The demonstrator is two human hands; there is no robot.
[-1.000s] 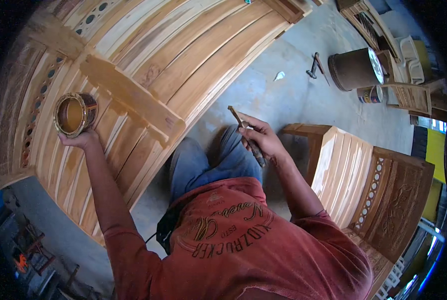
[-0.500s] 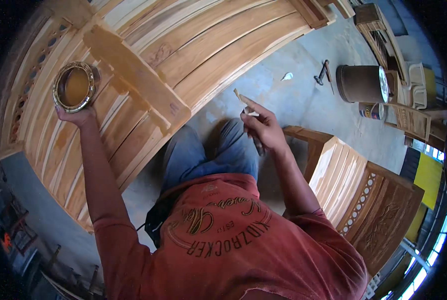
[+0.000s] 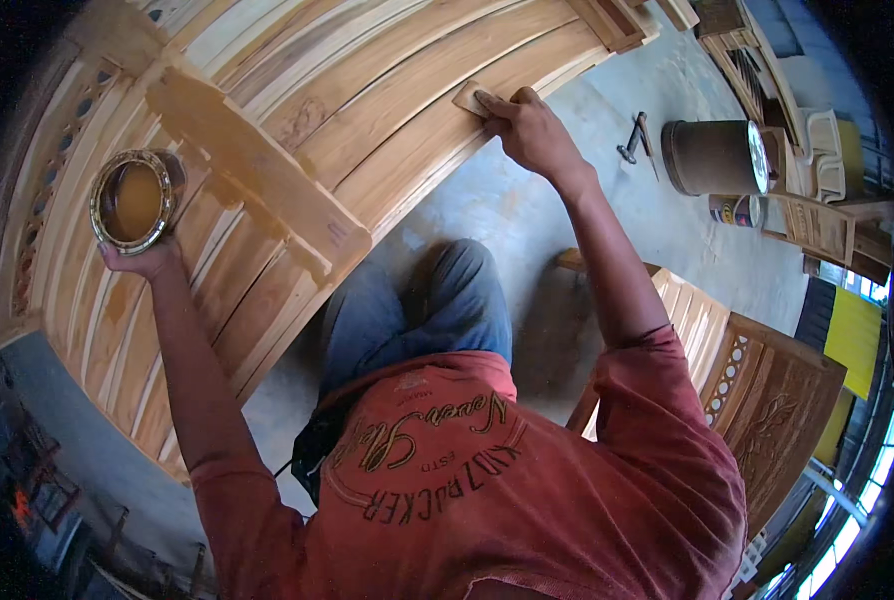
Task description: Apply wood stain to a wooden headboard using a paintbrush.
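Observation:
My left hand is closed around a round open can with a smeared rim. Yellow-brown paste or liquid shows inside it. The can is held above the slatted wooden bench, over the left part of the slats. Farther off and to the right, my right hand grips a flat, tan, squarish scraper. Its edge lies against a bench slat close to the front rail, and the fingers hide its rear end. Brown smears cover the crosspiece and the slats around it.
A hammer lies on the concrete floor beside a dark drum and a smaller tin. On my right stands a carved wooden chair. More wooden furniture is at the far right.
My right hand has reached forward from above my knee, bringing the scraper onto the bench slat. My left hand and the can have shifted slightly down and left in view.

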